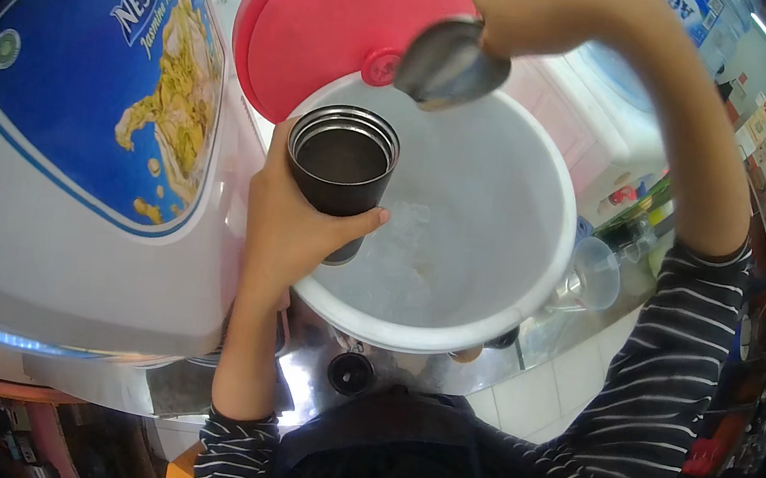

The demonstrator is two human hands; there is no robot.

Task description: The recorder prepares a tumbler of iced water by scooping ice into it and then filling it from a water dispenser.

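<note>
My left hand (296, 222) is wrapped around a black tumbler (352, 200) with a bare metal rim and no lid on it. The tumbler is held upright over the near left side of a large white tub (500, 203). Some ice (405, 227) lies at the bottom of the tub. Higher up, my right hand (536, 16) grips a metal scoop (452, 63), blurred, above the tub's far side. The scoop is apart from the tumbler, and its handle is hidden in my fist. A red lid (338, 14) leans behind the tub.
A Nestea drink dispenser (90, 262) stands close on the left. To the right are a clear plastic funnel (591, 273) and a white-and-pink cabinet (581, 113) below a large water bottle (718, 29). A small round black object (350, 373) sits on the metal counter (300, 378) near my body.
</note>
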